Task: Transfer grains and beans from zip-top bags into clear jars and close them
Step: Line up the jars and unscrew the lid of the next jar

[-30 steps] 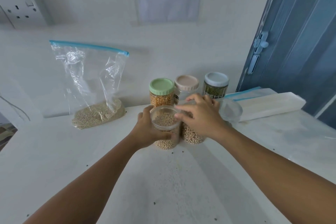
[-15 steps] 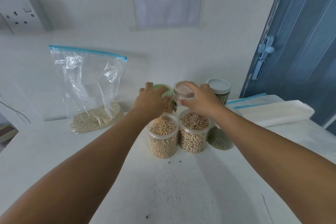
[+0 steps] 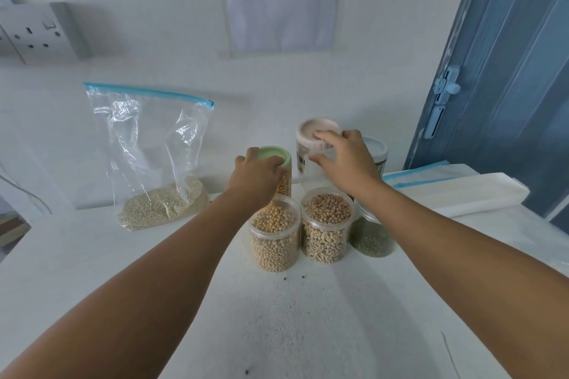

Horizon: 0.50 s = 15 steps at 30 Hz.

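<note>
Nearest you, three lidless clear jars stand in a row on the white table (image 3: 154, 271). Take the middle jar (image 3: 325, 229), full of mottled tan beans, as your landmark. Touching its left side is the soybean jar (image 3: 275, 238), packed w/ pale yellow beans. On its right, just beside it, sits the green-bean jar (image 3: 371, 237), partly hidden by your right forearm, dark green grains at the bottom. A few dark specks lie on the table just in front of the landmark.

Behind the landmark & to its left, your left hand (image 3: 257, 177) rests on the green lid (image 3: 275, 157) of a jar of yellow kernels, fingers curled over the lid's rim, gripping it. Directly behind the landmark your right hand (image 3: 345, 163) holds the pink-lidded jar (image 3: 312, 160): fingers bent over the pink lid, thumb against the clear wall below. That jar looks empty & sits higher than its neighbours; can't tell whether it touches the table. Behind & right of the landmark a white-lidded jar (image 3: 377, 152) peeks out past your right hand.

Well to the left of the landmark a zip-top bag (image 3: 154, 157) w/ a blue seal leans against the wall, upright, small pale grains at its bottom. Far right of the landmark, flat bags (image 3: 455, 189) lie stacked on the table by the blue door (image 3: 508, 71). On the wall, far left & above, is a socket (image 3: 37, 32); straight above the landmark hangs a paper sheet (image 3: 281, 0)
</note>
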Each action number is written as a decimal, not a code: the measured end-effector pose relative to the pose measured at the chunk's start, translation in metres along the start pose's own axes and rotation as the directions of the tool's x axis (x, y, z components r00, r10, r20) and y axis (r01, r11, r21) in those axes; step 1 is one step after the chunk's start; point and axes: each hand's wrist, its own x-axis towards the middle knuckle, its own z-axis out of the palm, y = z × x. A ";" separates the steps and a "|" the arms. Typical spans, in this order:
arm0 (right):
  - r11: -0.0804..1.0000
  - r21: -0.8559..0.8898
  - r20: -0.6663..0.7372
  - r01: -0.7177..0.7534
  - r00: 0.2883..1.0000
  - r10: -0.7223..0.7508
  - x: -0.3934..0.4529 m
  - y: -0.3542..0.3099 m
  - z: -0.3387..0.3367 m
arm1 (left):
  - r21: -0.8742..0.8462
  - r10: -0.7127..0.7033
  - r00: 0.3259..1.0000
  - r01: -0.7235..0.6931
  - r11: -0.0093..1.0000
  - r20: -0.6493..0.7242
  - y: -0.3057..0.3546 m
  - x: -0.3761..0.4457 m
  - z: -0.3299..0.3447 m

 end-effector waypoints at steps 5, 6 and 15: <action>0.998 0.029 -0.127 0.059 0.990 -0.055 -0.005 -0.022 -0.024 | -0.220 -0.121 0.991 0.129 0.967 0.048 0.001 -0.001 -0.006; 0.997 0.034 -0.149 0.071 0.987 -0.065 -0.007 -0.027 -0.028 | -0.254 -0.122 0.991 0.131 0.958 0.051 0.000 -0.003 -0.009; 0.961 -0.040 -0.295 0.274 0.916 -0.273 -0.023 -0.088 -0.051 | -0.634 -0.014 0.979 -0.121 0.764 -0.203 -0.031 -0.049 -0.049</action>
